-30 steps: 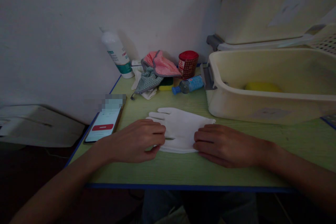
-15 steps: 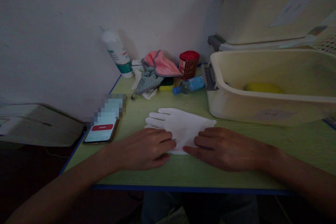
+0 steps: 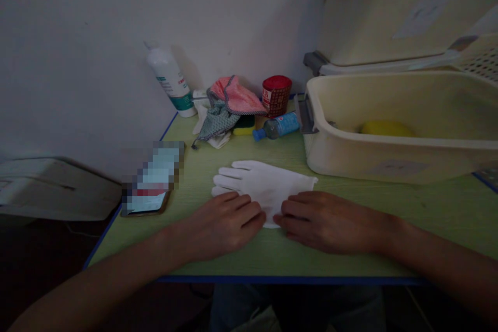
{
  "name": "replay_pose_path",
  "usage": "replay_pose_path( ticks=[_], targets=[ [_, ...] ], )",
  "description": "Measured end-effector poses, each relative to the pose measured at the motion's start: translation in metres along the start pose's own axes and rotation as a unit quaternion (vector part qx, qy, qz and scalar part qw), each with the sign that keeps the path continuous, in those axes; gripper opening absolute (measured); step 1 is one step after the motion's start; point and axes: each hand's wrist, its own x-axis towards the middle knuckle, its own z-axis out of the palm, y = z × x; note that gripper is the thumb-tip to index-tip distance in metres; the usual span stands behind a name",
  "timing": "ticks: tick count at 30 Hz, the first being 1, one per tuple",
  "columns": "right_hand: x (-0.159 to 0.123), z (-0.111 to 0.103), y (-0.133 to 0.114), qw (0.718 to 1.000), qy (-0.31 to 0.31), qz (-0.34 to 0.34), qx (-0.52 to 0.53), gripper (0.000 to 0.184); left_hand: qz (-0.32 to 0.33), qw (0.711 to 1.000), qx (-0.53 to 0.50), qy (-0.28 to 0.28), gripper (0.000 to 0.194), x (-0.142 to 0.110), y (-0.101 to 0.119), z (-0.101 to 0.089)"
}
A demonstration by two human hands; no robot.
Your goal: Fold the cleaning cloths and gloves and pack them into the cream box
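Glove (image 3: 259, 181) lies lengthwise, pointing left, on the tabletop (image 3: 264, 151); left hand (image 3: 229, 223) and right hand (image 3: 322, 223), both curled, touch its near side; whether they grip, I cannot tell.

white glove (image 3: 264, 179) was partly covered by left hand (image 3: 229, 225) and right hand (image 3: 322, 223) | phone screen (image 3: 159, 166) was pixelated | cream bin (image 3: 350, 155) ran past right edge, its wall hiding yellow item's (image 3: 385, 128) base

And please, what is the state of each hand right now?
Left hand: partly curled over the white fabric glove; whether it grips cannot be told.
Right hand: also partly curled over the glove; grip cannot be told.
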Motion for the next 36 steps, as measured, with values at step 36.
replay_pose_path(
  ticks=[36],
  targets=[
    [0.007, 0.009, -0.013, 0.991, 0.023, 0.119, 0.051, 0.015, -0.279, 0.796, -0.537, 0.037, 0.013, 0.007, -0.024, 0.01]
  ],
)
